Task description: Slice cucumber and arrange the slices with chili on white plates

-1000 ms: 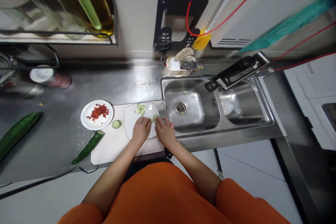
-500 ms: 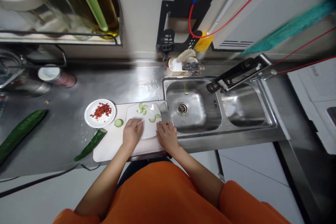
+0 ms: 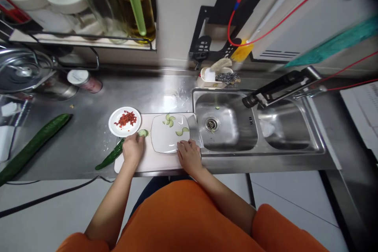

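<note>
My left hand point(image 3: 133, 150) is at the left part of the white cutting board point(image 3: 147, 161), its fingers curled in a pinch at a small pile of cucumber slices point(image 3: 143, 133). My right hand point(image 3: 189, 154) rests with fingers loosely apart at the lower right rim of a white square plate point(image 3: 159, 141). On that plate, curved cucumber pieces point(image 3: 169, 120) form a pinwheel near the far edge, and two more pieces point(image 3: 182, 131) lie to the right. A cut cucumber point(image 3: 110, 156) lies left of my left hand, its cut end hidden behind the hand.
A round white plate point(image 3: 113, 126) with chopped red bits stands behind my left hand. A whole cucumber point(image 3: 38, 143) lies far left, near a can point(image 3: 85, 81). At the right is a double steel sink point(image 3: 230, 141) with a black faucet point(image 3: 274, 86); a sponge holder point(image 3: 206, 82) stands behind it.
My left hand has moved left from over the square plate to the cucumber slices on the board. My right hand stays by the plate's rim. The camera view has shifted left.
</note>
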{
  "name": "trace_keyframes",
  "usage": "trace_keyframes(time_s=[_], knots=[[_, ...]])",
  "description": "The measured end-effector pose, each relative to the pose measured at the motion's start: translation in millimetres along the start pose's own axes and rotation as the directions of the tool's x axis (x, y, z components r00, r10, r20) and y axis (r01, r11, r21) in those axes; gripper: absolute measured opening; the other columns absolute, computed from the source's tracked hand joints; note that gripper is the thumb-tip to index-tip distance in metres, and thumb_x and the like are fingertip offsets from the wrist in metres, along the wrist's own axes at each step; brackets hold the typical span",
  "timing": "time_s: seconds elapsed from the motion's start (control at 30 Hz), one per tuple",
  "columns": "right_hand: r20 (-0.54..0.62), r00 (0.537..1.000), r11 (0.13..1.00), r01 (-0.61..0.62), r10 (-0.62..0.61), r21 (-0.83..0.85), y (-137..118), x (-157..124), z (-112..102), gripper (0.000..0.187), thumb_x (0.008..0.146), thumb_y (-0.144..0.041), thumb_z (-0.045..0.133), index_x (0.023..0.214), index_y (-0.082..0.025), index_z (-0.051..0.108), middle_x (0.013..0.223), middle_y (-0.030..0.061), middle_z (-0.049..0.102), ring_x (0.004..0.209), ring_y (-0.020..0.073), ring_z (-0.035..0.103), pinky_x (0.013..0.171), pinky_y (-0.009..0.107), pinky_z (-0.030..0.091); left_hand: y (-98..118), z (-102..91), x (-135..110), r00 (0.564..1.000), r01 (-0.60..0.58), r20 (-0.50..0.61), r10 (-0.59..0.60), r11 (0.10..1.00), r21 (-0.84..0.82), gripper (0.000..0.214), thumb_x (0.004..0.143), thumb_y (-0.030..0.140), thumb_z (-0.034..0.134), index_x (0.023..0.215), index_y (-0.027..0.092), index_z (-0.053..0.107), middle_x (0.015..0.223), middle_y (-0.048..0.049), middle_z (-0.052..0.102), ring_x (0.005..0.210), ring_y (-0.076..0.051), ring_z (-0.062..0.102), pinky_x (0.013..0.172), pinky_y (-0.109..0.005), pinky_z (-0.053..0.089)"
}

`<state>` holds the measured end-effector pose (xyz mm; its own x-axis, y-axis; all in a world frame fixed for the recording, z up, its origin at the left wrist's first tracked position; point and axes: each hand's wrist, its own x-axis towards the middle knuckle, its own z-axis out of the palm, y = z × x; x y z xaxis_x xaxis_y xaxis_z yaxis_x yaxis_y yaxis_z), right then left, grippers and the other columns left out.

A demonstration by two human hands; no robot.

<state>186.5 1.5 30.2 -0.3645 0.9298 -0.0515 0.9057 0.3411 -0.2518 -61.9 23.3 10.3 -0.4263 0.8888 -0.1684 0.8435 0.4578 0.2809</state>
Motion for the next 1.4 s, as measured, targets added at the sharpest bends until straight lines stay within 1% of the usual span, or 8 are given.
trace_keyframes(time_s=[0.3,0.5,0.67,0.83,0.97,1.23,1.3,1.4], knots=[[0.031,0.999,1.000,-0.016,0.015,0.021,-7,-2,-5,0.025,0.090,-0.026,0.048,0.110,-0.023,0.061,0.114,0.0093,0.059,0.107,0.0266,0.040,0.078,0.036,0.033,-1,0.5,2,0.998,0.013,-0.062,-0.025,0.983,-0.185,0.029,0.076,0.038,0.051,0.090,0.016,0.064,0.084,-0.0106,0.066,0.080,-0.024,0.059,0.076,-0.034,0.043],[0.084,0.994,0.978,-0.089,0.074,0.190,-10,6,-5,0.023,0.089,-0.026,0.049,0.105,-0.025,0.065,0.107,0.0071,0.063,0.105,0.0258,0.043,0.077,0.035,0.036,5,-13.4,0,0.990,0.142,0.074,-0.123,0.903,-0.405,0.025,0.072,0.042,0.059,0.080,0.020,0.064,0.072,-0.0007,0.065,0.066,-0.015,0.057,0.070,-0.027,0.042],[0.037,0.995,0.884,-0.096,0.089,0.457,-6,31,-3,0.023,0.086,-0.022,0.054,0.105,-0.019,0.066,0.099,0.0062,0.067,0.097,0.0204,0.053,0.086,0.035,0.037,27,-15.7,-4,0.967,0.160,0.254,0.025,0.716,-0.679,0.035,0.065,0.047,0.066,0.083,0.017,0.065,0.067,0.0007,0.062,0.060,-0.010,0.053,0.060,-0.021,0.040],[0.055,0.977,0.706,-0.188,0.207,0.683,2,52,-5,0.020,0.081,-0.025,0.059,0.098,-0.019,0.068,0.095,0.0041,0.070,0.090,0.0175,0.059,0.086,0.033,0.040,61,-4.1,-12,0.845,0.306,0.482,0.230,0.531,-0.790,0.040,0.057,0.048,0.074,0.078,0.015,0.064,0.069,-0.0014,0.063,0.060,-0.009,0.053,0.058,-0.021,0.040],[0.155,0.953,0.598,-0.286,0.261,0.749,11,54,-8,0.011,0.078,-0.023,0.058,0.079,-0.018,0.069,0.076,0.0010,0.068,0.075,0.0144,0.058,0.072,0.027,0.043,81,1.0,-18,0.775,0.422,0.582,0.245,0.484,-0.766,0.041,0.056,0.048,0.076,0.076,0.015,0.063,0.062,0.0014,0.059,0.051,-0.006,0.044,0.050,-0.020,0.034],[0.153,0.969,0.632,-0.244,0.195,0.736,25,40,-24,0.012,0.078,-0.023,0.055,0.077,-0.019,0.066,0.074,-0.0003,0.065,0.073,0.0136,0.055,0.072,0.025,0.041,95,11.6,-20,0.565,0.724,0.804,0.186,0.355,-0.591,0.046,0.060,0.054,0.072,0.077,0.013,0.060,0.063,-0.0015,0.059,0.049,-0.005,0.047,0.045,-0.018,0.032],[0.158,0.968,0.644,-0.246,0.193,0.725,28,38,-23,0.012,0.078,-0.023,0.055,0.077,-0.019,0.066,0.074,-0.0004,0.065,0.073,0.0136,0.055,0.071,0.025,0.041,98,14.3,-19,0.582,0.710,0.793,0.177,0.364,-0.603,0.044,0.056,0.048,0.076,0.077,0.013,0.060,0.066,-0.0035,0.061,0.053,-0.007,0.051,0.047,-0.018,0.034],[0.177,0.958,0.629,-0.283,0.227,0.724,32,36,-16,0.013,0.078,-0.023,0.055,0.075,-0.019,0.066,0.071,-0.0009,0.065,0.067,0.0127,0.055,0.068,0.024,0.041,104,19.7,-14,0.662,0.630,0.727,0.179,0.392,-0.671,0.040,0.052,0.037,0.078,0.079,0.013,0.061,0.059,0.0005,0.058,0.050,-0.007,0.049,0.046,-0.018,0.031]])
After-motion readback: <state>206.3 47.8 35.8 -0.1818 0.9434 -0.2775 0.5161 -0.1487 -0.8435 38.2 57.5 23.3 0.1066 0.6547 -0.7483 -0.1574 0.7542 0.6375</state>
